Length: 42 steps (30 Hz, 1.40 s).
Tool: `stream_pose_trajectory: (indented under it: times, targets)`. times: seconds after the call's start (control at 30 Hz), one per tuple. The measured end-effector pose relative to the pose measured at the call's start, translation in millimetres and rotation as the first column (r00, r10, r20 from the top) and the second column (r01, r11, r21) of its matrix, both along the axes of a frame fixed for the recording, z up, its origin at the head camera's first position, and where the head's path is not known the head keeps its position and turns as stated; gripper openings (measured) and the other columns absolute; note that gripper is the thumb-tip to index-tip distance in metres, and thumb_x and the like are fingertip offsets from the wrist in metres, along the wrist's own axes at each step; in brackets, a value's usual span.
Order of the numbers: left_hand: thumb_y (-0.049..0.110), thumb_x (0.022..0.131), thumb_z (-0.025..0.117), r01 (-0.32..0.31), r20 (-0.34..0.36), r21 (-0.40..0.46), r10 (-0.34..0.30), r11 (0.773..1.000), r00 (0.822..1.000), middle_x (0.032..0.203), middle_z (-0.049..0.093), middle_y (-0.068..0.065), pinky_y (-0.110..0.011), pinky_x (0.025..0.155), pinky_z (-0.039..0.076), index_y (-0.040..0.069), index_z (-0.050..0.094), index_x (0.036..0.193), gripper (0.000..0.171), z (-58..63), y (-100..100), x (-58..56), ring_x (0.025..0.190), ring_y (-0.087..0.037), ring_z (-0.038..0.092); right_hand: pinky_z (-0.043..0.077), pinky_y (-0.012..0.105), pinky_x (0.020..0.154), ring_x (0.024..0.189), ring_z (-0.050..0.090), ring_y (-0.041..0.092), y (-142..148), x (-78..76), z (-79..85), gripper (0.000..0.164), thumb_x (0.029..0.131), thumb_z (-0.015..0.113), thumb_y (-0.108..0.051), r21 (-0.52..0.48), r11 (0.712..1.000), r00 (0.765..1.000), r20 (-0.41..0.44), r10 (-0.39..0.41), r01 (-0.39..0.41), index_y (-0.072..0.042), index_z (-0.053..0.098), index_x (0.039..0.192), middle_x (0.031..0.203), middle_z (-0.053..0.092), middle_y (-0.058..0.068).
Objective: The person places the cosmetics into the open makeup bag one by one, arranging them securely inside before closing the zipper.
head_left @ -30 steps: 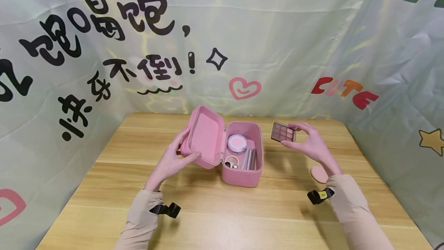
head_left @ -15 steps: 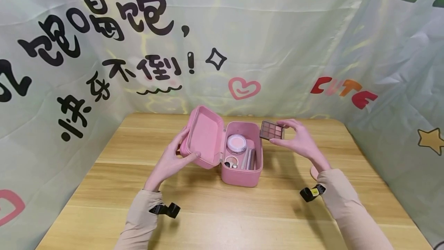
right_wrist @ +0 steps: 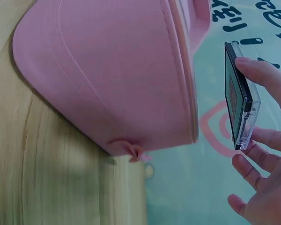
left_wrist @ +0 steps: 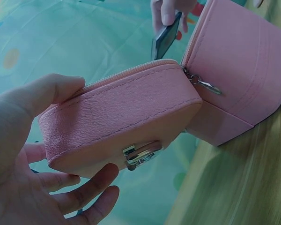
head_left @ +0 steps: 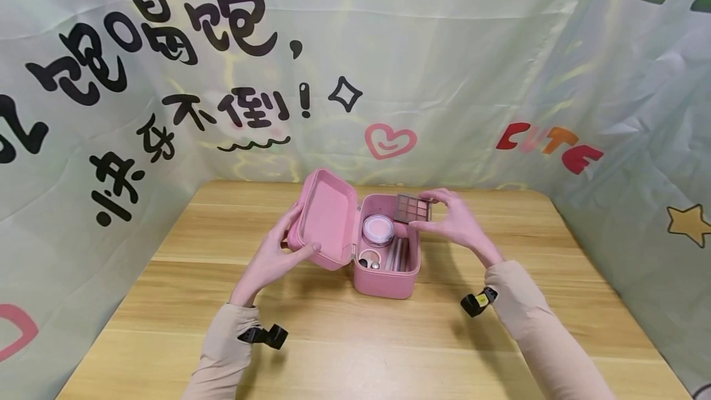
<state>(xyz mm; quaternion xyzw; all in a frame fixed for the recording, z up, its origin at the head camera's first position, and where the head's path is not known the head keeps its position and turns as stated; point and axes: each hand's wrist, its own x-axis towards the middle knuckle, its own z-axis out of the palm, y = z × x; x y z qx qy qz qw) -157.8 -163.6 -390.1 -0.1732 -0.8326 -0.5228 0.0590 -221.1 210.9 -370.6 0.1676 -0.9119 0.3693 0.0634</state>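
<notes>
You're in a curtained-off booth of some sort: printed fabric (head_left: 455, 66) fills the upper frame and both sides, enclosing a wooden desk (head_left: 355, 350).

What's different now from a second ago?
The right hand carried the eyeshadow palette leftward, from beside the pink makeup case to above its right side; the sleeve now hides the round pink pad. Nothing was newly grasped or released. The left hand still holds the lid open, and the round compact stays inside.

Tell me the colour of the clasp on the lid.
Silvery clasp, clearest in the left wrist view.
</notes>
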Motion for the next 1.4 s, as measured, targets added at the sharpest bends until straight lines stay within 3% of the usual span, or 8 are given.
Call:
stream_pose_trajectory:
  times: [0.4, 0.53, 0.7, 1.0, 1.23, 1.4]
  targets:
    - [0.017, 0.087, 0.078, 0.000, -0.003, 0.000, 0.000, 1.000, 1.000, 0.167, 0.027, -0.011, -0.039, 0.092, 0.052, 0.015, 0.032, 0.159, 0.085, -0.7, -0.2, -1.0, 0.125, -0.035, 0.058, 0.040, 0.056, 0.101, 0.119, 0.052, 0.039, -25.6, -12.5, 0.8, 0.068, 0.074, 0.089, -0.030, 0.069, 0.998, 0.999, -0.032, 0.017, -0.014, -0.001, 0.064, 0.130, 0.126, 0.065, 0.021]
    - [0.017, 0.087, 0.078, 0.006, -0.001, 0.006, -0.006, 1.000, 1.000, 0.167, 0.027, -0.012, -0.044, 0.093, 0.051, 0.015, 0.031, 0.159, 0.086, -0.7, 0.2, -1.1, 0.125, -0.036, 0.058, 0.032, 0.056, 0.105, 0.118, 0.051, 0.036, -33.2, -14.9, 1.7, 0.070, 0.072, 0.089, -0.033, 0.133, 0.991, 0.999, -0.038, 0.022, -0.017, -0.002, 0.064, 0.130, 0.127, 0.067, 0.020]
    - [0.017, 0.087, 0.078, 0.002, 0.002, 0.005, -0.002, 1.000, 1.000, 0.167, 0.028, -0.013, -0.044, 0.093, 0.051, 0.015, 0.032, 0.159, 0.085, -1.3, 0.3, -1.0, 0.126, -0.036, 0.056, 0.023, 0.057, 0.108, 0.118, 0.048, 0.033, -42.2, -20.0, 1.7, 0.073, 0.072, 0.088, -0.038, 0.219, 0.976, 0.999, -0.041, 0.031, -0.022, -0.003, 0.064, 0.131, 0.127, 0.068, 0.017]
    - [0.017, 0.087, 0.078, 0.003, 0.004, 0.005, -0.003, 1.000, 1.000, 0.167, 0.026, -0.012, -0.044, 0.094, 0.051, 0.015, 0.032, 0.159, 0.085, -1.8, 0.3, -1.0, 0.128, -0.036, 0.055, 0.024, 0.058, 0.107, 0.117, 0.052, 0.033, -53.3, -25.1, 1.0, 0.070, 0.072, 0.086, -0.046, 0.389, 0.921, 0.996, -0.064, 0.054, -0.025, -0.007, 0.067, 0.128, 0.125, 0.071, 0.014]
    - [0.018, 0.087, 0.079, 0.003, -0.001, 0.000, -0.003, 1.000, 1.000, 0.166, 0.029, -0.013, -0.038, 0.091, 0.052, 0.015, 0.033, 0.158, 0.085, -1.1, 1.0, -1.0, 0.124, -0.035, 0.058, 0.025, 0.056, 0.106, 0.116, 0.052, 0.032, -58.5, -27.9, -3.2, 0.068, 0.072, 0.087, -0.047, 0.434, 0.900, 0.998, -0.026, 0.062, -0.044, -0.008, 0.069, 0.125, 0.117, 0.073, 0.010]
    - [0.017, 0.088, 0.078, 0.010, -0.004, 0.007, -0.010, 1.000, 1.000, 0.166, 0.028, -0.013, -0.041, 0.092, 0.052, 0.015, 0.032, 0.159, 0.085, -1.3, 0.2, -1.3, 0.125, -0.036, 0.058, 0.025, 0.054, 0.105, 0.116, 0.053, 0.033, -62.2, -28.6, -5.9, 0.070, 0.072, 0.087, -0.045, 0.450, 0.892, 0.999, 0.009, 0.045, -0.044, -0.007, 0.068, 0.127, 0.117, 0.073, 0.011]
